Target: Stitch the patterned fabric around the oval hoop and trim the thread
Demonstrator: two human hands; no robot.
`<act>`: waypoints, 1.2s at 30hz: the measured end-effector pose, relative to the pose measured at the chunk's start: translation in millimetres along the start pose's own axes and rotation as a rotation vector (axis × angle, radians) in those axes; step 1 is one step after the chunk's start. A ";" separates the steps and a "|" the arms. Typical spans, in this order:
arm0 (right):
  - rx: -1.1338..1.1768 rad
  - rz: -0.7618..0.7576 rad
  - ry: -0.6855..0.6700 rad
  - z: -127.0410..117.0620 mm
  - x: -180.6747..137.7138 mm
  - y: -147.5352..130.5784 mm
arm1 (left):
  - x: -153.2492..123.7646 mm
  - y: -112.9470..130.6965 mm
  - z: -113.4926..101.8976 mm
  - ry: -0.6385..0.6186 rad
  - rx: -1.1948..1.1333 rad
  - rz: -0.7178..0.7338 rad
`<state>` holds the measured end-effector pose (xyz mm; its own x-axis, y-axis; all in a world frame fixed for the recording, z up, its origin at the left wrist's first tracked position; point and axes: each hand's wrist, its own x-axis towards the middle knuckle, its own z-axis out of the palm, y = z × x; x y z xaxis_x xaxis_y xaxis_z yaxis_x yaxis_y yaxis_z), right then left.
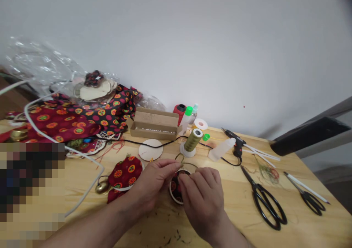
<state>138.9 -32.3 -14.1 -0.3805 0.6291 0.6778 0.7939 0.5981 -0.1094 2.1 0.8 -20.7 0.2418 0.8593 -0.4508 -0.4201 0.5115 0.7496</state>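
My left hand (155, 180) pinches an olive-green thread (182, 162) above a small round fabric-covered disc (175, 188) with a red and black print. My right hand (202, 195) is closed on the same disc from the right, fingers pressed on its top edge. The disc stands on edge on the wooden table (236, 218). Just behind the hands stands a spool of olive thread (192, 141) on a white base. To the left lies another fabric-covered piece (125, 173) with a small gold bell (102, 187).
Large black scissors (265, 200) and smaller scissors (309, 196) lie to the right. A glue gun (235, 141), white squeeze bottle (221, 150), open cardboard box (154, 125), wooden disc (150, 150), patterned fabric (82, 118) and a white cable (55, 141) sit behind and left.
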 end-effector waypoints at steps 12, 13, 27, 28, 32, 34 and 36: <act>-0.022 -0.023 -0.020 4.4 -7.3 -2.2 | -2.0 1.8 1.2 0.012 -0.027 0.020; -0.029 -0.033 -0.026 4.0 -7.9 -2.2 | -2.3 2.0 0.6 0.006 -0.032 0.010; -0.097 -0.089 -0.087 2.8 -9.3 -1.6 | 0.5 4.4 0.1 -0.019 -0.026 0.039; -0.094 -0.091 -0.096 2.7 -9.4 -1.5 | 0.3 4.2 -0.1 -0.019 -0.027 0.039; -0.063 -0.068 -0.069 3.6 -9.1 -1.4 | 0.8 4.9 0.2 -0.005 -0.019 0.054; -0.043 -0.044 -0.054 4.1 -8.6 -1.5 | 1.0 6.4 1.4 0.003 -0.016 0.059; -0.027 -0.037 -0.052 3.8 -8.5 -2.0 | 0.6 7.6 2.3 0.004 -0.016 0.060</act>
<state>138.8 -36.9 -22.4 -0.4333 0.6325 0.6420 0.7910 0.6083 -0.0654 1.1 5.3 -14.1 0.2125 0.8883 -0.4071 -0.4479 0.4589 0.7674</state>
